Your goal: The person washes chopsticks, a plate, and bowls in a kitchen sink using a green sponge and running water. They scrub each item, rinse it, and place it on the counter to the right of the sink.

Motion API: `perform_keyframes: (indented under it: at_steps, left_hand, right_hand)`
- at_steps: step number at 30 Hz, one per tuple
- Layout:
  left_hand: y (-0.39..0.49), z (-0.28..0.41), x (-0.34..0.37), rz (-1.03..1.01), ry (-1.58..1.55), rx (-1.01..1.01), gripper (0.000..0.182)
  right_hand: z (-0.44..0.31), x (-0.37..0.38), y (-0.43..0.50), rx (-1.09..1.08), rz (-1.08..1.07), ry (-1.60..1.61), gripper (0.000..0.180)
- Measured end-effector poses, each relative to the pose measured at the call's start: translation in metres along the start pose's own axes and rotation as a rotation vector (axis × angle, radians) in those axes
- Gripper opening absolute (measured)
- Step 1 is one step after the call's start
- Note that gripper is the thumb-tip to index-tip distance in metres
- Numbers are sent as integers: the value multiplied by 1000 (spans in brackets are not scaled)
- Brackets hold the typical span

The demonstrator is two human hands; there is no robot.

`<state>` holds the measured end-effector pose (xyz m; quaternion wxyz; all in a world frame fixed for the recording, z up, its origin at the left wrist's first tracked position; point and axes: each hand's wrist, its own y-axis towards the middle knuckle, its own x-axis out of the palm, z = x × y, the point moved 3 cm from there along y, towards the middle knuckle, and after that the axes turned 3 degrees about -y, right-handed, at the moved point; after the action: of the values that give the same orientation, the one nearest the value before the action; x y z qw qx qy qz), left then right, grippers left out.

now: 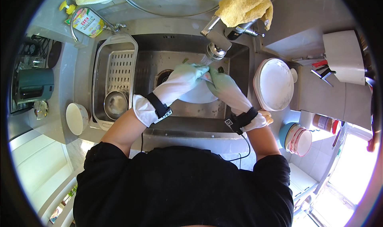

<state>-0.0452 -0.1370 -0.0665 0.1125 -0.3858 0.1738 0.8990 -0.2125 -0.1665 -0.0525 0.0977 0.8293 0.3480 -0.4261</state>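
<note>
Both hands wear rubber gloves, green at the fingers and white at the cuffs, with black straps at the wrists. Under the running faucet head (pixel 216 51), my left hand (pixel 187 74) and my right hand (pixel 222 80) meet around a small pale item with reddish marks (pixel 206 76). It looks like a spoon or small dish, though the fingers hide most of it. Just below them a white bowl or plate (pixel 199 94) rests in the stainless steel sink (pixel 191 122), partly covered by the hands. Green scraps lie on the sink floor near the drain (pixel 164 76).
A metal drain basket (pixel 135 56) holding a small steel bowl (pixel 116 105) fills the sink's left side. A white bowl (pixel 77 118) sits left; stacked plates (pixel 276 84) and bowls (pixel 303 141) stand right. A yellow cloth (pixel 245 6) hangs over the faucet.
</note>
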Motion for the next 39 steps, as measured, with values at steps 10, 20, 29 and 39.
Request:
perform_keyframes:
  at_steps: [10,20,29,39]
  left_hand:
    - [-58,-34,-15,-77,-871,-1006,37]
    - [-65,2,15,26,-1387,-827,41]
    - [-64,-17,-4,-102,-1329,-847,53]
    - [-67,-27,9,14,-1553,-851,38]
  right_hand:
    - [61,60,-8,775,316,810,43]
    - [51,78,-30,221,137,1117,49]
    - [20,22,-21,468,221,1235,63]
    - [14,10,-24,461,253,1192,80]
